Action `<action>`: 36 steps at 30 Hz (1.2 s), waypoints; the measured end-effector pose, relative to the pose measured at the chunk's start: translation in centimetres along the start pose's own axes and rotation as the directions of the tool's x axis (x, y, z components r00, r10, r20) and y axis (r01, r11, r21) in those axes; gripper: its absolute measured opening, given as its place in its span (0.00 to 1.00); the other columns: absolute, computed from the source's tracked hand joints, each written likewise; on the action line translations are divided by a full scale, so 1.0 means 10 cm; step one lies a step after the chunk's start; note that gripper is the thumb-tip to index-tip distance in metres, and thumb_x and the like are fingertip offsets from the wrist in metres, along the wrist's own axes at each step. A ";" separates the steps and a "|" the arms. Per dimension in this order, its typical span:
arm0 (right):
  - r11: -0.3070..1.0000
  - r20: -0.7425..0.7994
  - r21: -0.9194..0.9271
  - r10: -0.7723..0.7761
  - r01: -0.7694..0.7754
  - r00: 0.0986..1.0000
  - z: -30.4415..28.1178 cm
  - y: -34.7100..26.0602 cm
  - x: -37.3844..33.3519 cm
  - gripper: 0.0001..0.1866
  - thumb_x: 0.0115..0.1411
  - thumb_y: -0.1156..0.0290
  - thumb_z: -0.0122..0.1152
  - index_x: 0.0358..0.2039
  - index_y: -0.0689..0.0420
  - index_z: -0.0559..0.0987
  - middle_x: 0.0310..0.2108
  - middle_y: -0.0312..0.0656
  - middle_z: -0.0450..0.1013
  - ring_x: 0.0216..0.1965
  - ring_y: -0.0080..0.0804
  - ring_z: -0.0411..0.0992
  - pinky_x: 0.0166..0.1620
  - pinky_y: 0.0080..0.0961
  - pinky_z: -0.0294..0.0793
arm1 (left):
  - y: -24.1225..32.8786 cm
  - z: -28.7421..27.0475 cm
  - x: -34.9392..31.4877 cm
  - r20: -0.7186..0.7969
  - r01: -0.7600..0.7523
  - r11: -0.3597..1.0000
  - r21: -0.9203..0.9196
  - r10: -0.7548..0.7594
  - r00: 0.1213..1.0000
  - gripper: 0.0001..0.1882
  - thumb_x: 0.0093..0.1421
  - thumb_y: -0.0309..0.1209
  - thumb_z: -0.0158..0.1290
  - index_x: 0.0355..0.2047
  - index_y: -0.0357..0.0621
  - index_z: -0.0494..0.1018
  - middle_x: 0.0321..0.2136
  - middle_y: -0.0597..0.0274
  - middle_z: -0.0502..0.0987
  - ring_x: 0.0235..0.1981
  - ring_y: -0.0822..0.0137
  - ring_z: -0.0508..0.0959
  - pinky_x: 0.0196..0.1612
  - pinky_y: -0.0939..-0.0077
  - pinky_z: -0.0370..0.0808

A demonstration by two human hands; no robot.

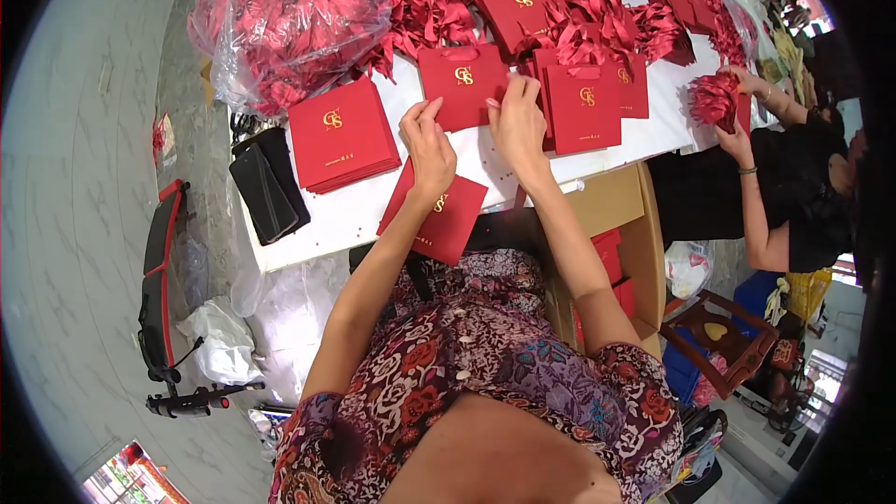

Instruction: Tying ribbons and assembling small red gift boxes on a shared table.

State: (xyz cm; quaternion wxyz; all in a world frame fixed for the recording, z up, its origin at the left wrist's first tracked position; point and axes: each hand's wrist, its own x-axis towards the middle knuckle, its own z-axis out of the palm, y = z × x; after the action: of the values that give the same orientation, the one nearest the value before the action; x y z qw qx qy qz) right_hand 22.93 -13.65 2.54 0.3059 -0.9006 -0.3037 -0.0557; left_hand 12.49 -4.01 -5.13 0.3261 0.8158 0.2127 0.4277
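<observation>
One red bag (455, 105) lies on the white table between the two hands, a strip of ribbon showing at its far edge. The left hand (432, 154) has its fingers loosely curled at the bag's near left corner, the right hand (519, 126) bends its fingers at the right edge; whether either pinches it I cannot tell. The work looks partway along: just right, the bags with ribbon (581, 114) seem done, while the stack (343, 145) on the left shows no ribbon and probably remains, as perhaps does the loose piece (457, 238) at the near edge. Plenty of material seems left, with a ribbon heap (415, 0) on the far side and a stuffed clear sack (289, 28) far left; at right, a co-worker (747, 135) holds a ribbon bunch (714, 101)
</observation>
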 end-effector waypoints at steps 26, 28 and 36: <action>0.948 0.350 0.317 -0.149 0.033 0.925 -0.03 0.31 -0.30 0.19 0.48 0.72 0.73 0.38 0.58 0.73 0.35 0.47 0.73 0.36 0.46 0.76 0.38 0.37 0.75 | 0.27 -0.51 -0.36 0.326 -0.130 0.978 0.166 0.070 0.943 0.27 0.53 0.33 0.61 0.53 0.39 0.71 0.47 0.53 0.71 0.51 0.54 0.69 0.54 0.57 0.62; 0.946 0.306 0.324 -0.120 0.016 0.944 -0.02 0.24 -0.38 0.19 0.49 0.72 0.72 0.38 0.59 0.72 0.35 0.49 0.72 0.37 0.47 0.76 0.39 0.39 0.75 | 0.18 -0.45 -0.40 0.368 -0.105 0.972 0.209 0.021 0.929 0.28 0.54 0.34 0.61 0.55 0.40 0.70 0.48 0.54 0.70 0.52 0.53 0.68 0.55 0.58 0.61; 0.951 0.240 0.301 -0.146 0.069 0.960 -0.09 0.40 -0.62 0.14 0.54 0.76 0.63 0.40 0.60 0.70 0.39 0.53 0.68 0.37 0.54 0.74 0.38 0.43 0.75 | 0.41 -0.40 -0.31 0.333 -0.024 0.994 0.103 -0.012 0.943 0.20 0.57 0.31 0.59 0.50 0.41 0.74 0.44 0.55 0.73 0.47 0.55 0.71 0.53 0.62 0.64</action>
State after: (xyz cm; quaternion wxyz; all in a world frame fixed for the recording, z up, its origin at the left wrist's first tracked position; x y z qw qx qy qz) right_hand 20.34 -19.87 -0.60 0.3887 -0.8274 -0.3951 0.0910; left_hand 7.80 -7.41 -2.23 0.3126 0.8931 0.1744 0.2727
